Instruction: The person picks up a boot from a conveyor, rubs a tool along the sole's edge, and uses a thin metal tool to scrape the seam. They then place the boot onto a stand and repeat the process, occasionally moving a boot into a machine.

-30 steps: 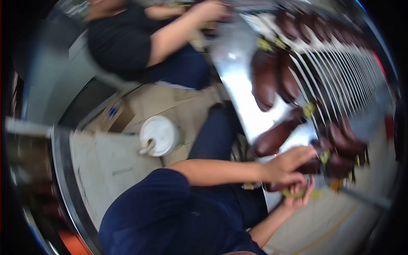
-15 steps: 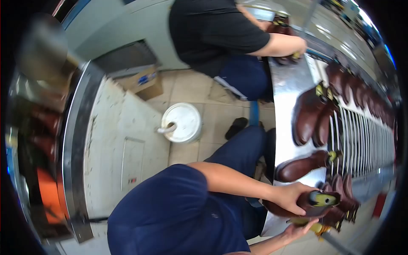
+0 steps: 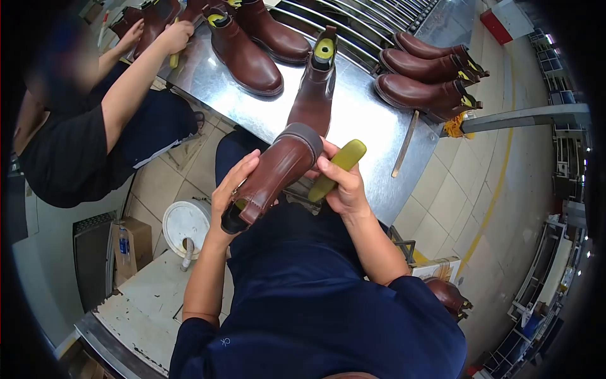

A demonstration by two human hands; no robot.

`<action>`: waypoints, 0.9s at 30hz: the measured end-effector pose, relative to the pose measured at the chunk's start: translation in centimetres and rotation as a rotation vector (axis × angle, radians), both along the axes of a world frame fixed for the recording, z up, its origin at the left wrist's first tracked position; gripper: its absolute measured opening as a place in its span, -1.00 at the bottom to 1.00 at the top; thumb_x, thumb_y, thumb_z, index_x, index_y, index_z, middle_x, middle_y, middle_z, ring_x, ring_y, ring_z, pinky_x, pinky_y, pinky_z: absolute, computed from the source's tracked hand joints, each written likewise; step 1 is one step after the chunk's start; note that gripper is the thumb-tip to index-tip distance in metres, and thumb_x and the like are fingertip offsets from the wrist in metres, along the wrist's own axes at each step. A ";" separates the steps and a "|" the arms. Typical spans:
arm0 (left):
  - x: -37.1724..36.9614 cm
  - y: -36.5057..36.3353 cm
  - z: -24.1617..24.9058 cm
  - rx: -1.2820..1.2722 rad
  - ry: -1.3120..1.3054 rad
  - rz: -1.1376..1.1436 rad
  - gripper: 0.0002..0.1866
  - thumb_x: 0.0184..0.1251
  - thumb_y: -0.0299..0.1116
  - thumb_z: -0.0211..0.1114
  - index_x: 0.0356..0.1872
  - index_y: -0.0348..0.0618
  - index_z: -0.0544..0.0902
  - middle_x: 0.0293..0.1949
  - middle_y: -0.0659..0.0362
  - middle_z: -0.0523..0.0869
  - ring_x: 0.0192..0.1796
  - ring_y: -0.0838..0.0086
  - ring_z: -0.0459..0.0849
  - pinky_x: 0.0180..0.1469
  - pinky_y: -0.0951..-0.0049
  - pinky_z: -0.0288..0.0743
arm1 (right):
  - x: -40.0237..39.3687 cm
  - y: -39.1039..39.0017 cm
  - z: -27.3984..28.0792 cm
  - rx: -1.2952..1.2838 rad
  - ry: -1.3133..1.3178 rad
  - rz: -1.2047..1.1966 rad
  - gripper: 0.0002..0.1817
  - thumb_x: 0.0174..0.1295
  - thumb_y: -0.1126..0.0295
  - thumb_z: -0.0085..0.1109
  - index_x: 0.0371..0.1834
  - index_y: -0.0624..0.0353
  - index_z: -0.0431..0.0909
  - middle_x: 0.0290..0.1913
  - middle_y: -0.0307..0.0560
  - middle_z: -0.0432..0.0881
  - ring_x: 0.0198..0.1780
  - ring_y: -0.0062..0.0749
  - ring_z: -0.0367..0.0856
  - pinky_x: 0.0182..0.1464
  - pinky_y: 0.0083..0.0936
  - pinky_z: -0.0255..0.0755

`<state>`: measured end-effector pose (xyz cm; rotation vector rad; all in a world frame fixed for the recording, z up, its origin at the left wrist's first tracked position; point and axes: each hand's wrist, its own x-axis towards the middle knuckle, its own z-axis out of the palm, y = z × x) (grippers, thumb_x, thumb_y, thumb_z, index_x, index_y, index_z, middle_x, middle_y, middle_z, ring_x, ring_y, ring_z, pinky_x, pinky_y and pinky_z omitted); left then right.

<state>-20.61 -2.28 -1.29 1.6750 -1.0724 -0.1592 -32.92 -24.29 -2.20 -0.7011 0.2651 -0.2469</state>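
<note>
"Two bare hands, both occupied?"

"Both. The left hand (image 3: pixel 233 180) curls round the shaft of a dark brown leather ankle boot (image 3: pixel 278 167); the right hand (image 3: pixel 347 192) pinches a rounded, yellow-green bar (image 3: pixel 339 169) between thumb and fingers."

"Where exactly is that boot?"

"Mid-view, tilted, heel up, its opening towards the person's body. Make it the centre of the dial: the bar sits at three o'clock, near the heel. Whether the right fingertips touch the heel, I can't tell."

"Anything inside the boot?"

"Something black and a bit of yellow-green show in the opening. At one o'clock a second brown leather boot (image 3: pixel 312 95) rests on a shiny metal table (image 3: pixel 372 136); a yellow-green block with a hole (image 3: pixel 325 49) shows in its top."

"And other containers?"

"At eight, a round white lidded bucket (image 3: pixel 180 218). A pale ribbed hose (image 3: pixel 187 252) enters a hole in the lid; the contents are hidden. Farther out, also at eight, a brown cardboard box (image 3: pixel 142 234) has a clear, blue-labelled bottle (image 3: pixel 124 243), inside or against it, I can't say."

"Two o'clock?"

"Three brown leather boots (image 3: pixel 420 91) side by side, yellow-green at their openings. Towards ten or eleven, a co-worker's hand (image 3: pixel 177 38) is near more boots."
</note>
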 end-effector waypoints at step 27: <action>23.5 -1.8 0.6 -0.094 -0.239 0.699 -0.35 0.08 -0.49 0.68 0.23 -0.41 0.65 0.03 -0.12 0.84 0.06 0.24 0.86 0.17 0.32 0.67 | 1.1 -11.6 -3.6 -1.483 0.602 -0.449 -0.66 0.29 0.48 0.37 0.15 0.14 0.74 -0.22 0.03 0.80 -0.20 -0.16 0.83 -0.06 -0.28 0.64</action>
